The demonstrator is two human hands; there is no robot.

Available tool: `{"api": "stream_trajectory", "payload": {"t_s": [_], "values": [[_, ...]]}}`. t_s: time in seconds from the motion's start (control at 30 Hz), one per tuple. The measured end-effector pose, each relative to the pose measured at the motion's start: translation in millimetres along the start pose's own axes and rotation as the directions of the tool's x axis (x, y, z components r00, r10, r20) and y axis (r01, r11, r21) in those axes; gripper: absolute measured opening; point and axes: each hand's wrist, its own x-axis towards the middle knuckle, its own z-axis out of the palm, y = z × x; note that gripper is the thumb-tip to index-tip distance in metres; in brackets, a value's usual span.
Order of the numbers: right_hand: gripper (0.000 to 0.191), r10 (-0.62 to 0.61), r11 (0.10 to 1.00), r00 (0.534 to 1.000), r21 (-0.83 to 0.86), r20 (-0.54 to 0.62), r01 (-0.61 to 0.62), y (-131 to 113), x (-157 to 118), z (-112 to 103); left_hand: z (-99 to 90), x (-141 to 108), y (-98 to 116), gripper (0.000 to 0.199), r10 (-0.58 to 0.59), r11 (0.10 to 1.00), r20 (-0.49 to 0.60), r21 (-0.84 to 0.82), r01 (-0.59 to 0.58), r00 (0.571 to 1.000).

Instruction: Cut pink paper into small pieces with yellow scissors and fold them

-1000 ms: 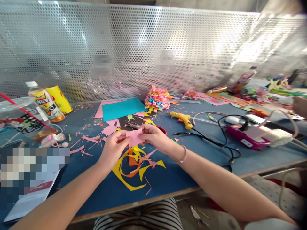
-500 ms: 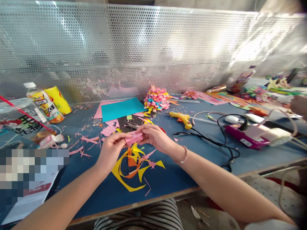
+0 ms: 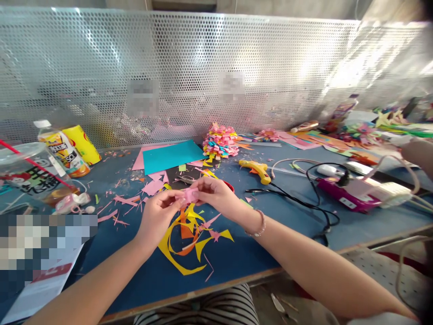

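Note:
Between my two hands is a small piece of pink paper (image 3: 191, 195), bent or folded, pinched from both sides. My left hand (image 3: 158, 212) grips its left end with thumb and fingers. On the other end, my right hand (image 3: 216, 198) closes its fingertips. Below them on the table lie yellow paper offcuts (image 3: 182, 267), an orange strip and a small pink star (image 3: 215, 235). Partly hidden behind my right hand are scissors with a red handle (image 3: 230, 185). Farther back stands a ball of pink, yellow and blue paper loops (image 3: 220, 141).
A yellow glue gun (image 3: 255, 170) lies right of centre, near black cables (image 3: 287, 194) and a purple power strip (image 3: 348, 194). At the left stand a plastic cup (image 3: 30, 171) and a drink bottle (image 3: 64, 151). Blue paper (image 3: 172, 156) lies before the perforated metal screen (image 3: 189, 67). Another person's hand (image 3: 417, 153) is far right.
The pink paper was a flatter strip between my fingers; now it is bent into a more compact shape. My left thumb has moved in closer to my right fingers.

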Motion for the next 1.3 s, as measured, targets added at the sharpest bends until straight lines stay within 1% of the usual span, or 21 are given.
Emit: {"api": "stream_trajectory", "payload": {"t_s": [0.2, 0.4, 0.53, 0.7, 0.83, 0.93, 1.03, 1.13, 1.3], "values": [[0.018, -0.043, 0.997, 0.999, -0.064, -0.010, 0.043, 0.9, 0.7, -0.7, -0.1, 0.5, -2.1, 0.019, 0.019, 1.000, -0.022, -0.021, -0.019, 1.000], [0.011, -0.074, 0.990, 0.997, -0.120, -0.018, 0.072, -0.2, 0.9, -1.0, -1.2, 1.0, -2.9, 0.020, 0.055, 0.998, -0.013, 0.030, -0.054, 0.998], [0.010, -0.068, 0.988, 0.998, -0.141, -0.020, 0.064, -2.4, 0.5, -0.9, -1.0, 1.3, -3.2, 0.019, 0.068, 0.997, -0.009, 0.048, -0.068, 0.998], [0.012, -0.070, 0.983, 0.998, -0.167, 0.010, 0.070, 0.1, 0.5, -2.4, -0.3, 0.9, -3.4, 0.017, 0.096, 0.993, -0.015, 0.073, -0.094, 0.995], [0.020, -0.097, 0.968, 0.995, -0.231, 0.021, 0.099, 1.5, -0.8, -0.9, 1.7, -1.6, -0.4, 0.017, 0.098, 0.991, 0.007, 0.093, -0.099, 0.995], [0.018, -0.078, 0.962, 0.996, -0.261, 0.036, 0.085, -0.1, -2.2, 1.7, 3.9, -4.2, 1.0, 0.019, 0.113, 0.990, 0.031, 0.076, -0.115, 0.993], [0.019, -0.081, 0.952, 0.996, -0.292, 0.042, 0.090, -1.2, -2.6, 2.9, 5.1, -5.3, 0.5, 0.024, 0.129, 0.990, 0.022, 0.053, -0.130, 0.991], [0.018, -0.096, 0.941, 0.995, -0.322, 0.035, 0.103, -1.3, -2.3, 3.4, 4.8, -4.0, 1.0, 0.025, 0.105, 0.992, 0.025, 0.073, -0.107, 0.994], [0.015, -0.128, 0.920, 0.991, -0.369, 0.029, 0.130, -2.4, -2.7, 5.0, 3.3, -2.2, 6.4, 0.018, 0.073, 0.990, 0.049, 0.118, -0.078, 0.996]]}}
